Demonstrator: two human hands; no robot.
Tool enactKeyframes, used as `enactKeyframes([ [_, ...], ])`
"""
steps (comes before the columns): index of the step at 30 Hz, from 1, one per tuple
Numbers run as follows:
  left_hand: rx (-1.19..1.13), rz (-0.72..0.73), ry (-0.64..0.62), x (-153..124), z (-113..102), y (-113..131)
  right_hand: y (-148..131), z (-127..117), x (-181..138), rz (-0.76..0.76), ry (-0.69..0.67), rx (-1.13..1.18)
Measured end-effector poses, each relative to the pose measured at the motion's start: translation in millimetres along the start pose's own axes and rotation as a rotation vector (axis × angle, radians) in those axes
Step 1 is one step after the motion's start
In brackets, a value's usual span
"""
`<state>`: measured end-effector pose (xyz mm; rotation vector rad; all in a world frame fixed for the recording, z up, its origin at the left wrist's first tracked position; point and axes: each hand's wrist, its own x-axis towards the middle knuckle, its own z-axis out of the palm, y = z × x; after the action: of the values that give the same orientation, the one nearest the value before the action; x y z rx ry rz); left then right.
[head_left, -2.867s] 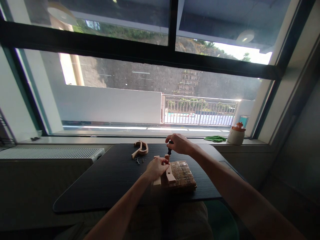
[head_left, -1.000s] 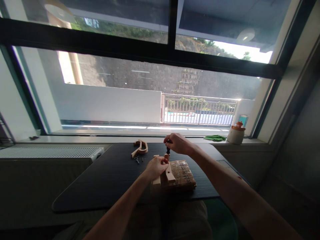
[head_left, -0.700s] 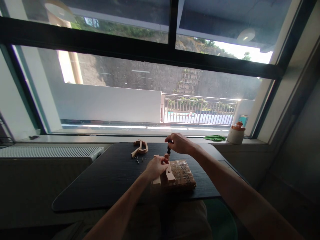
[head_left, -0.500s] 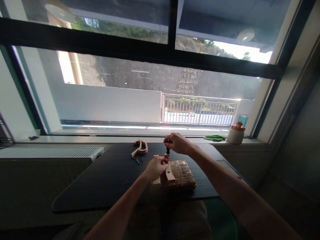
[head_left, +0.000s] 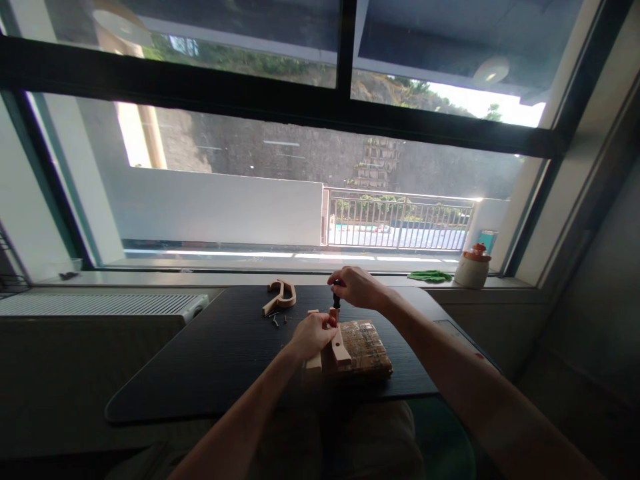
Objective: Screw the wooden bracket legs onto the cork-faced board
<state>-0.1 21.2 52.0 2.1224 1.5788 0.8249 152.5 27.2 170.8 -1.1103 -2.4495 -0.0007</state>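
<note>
My right hand is closed round the dark handle of a screwdriver, which stands upright with its tip down at a pale wooden piece. That piece is curved and has a dark hole in its face. My left hand pinches at the far end of the wood, close to the screwdriver's tip; any screw there is hidden by the fingers. Another flat wooden strip lies under my left hand. Right beside the curved piece lies a brown, block-shaped bundle with a shiny wrapping.
Curved wooden parts lie at the far left of the dark table, with several loose screws near them. On the windowsill are a green cloth and a white jar with an orange top. A radiator stands left.
</note>
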Motion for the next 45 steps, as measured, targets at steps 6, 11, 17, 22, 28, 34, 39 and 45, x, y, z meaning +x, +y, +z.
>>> enactKeyframes([
  [6, 0.001, 0.007, 0.002, -0.5, -0.8, 0.3, -1.3, 0.9, -0.9, -0.008, 0.008, 0.0],
  [11, -0.007, -0.011, -0.015, 0.0, -0.2, -0.8, 2.0, -0.8, -3.3, 0.006, 0.013, -0.005],
  [17, -0.007, -0.037, -0.022, -0.1, -1.8, 1.7, 2.3, -0.5, -2.0, 0.025, 0.0, 0.007],
  [22, -0.006, -0.022, -0.008, 1.7, -0.9, 0.3, 0.5, 0.0, -3.3, 0.012, -0.012, 0.03],
  [28, -0.023, 0.008, -0.013, 0.3, 1.4, -3.2, 4.5, 1.4, -4.0, 0.016, 0.004, 0.025],
  [34, -0.001, 0.03, 0.01, -0.3, 2.0, -2.8, 5.2, 3.5, -2.5, 0.032, 0.013, 0.012],
  [39, 0.017, 0.034, 0.023, 1.8, 3.4, -5.0, 3.5, 0.8, -3.8, 0.012, 0.021, 0.011],
  [45, 0.033, 0.027, 0.019, 2.4, 5.0, -6.1, 5.7, 2.0, -3.1, 0.007, 0.032, 0.014],
])
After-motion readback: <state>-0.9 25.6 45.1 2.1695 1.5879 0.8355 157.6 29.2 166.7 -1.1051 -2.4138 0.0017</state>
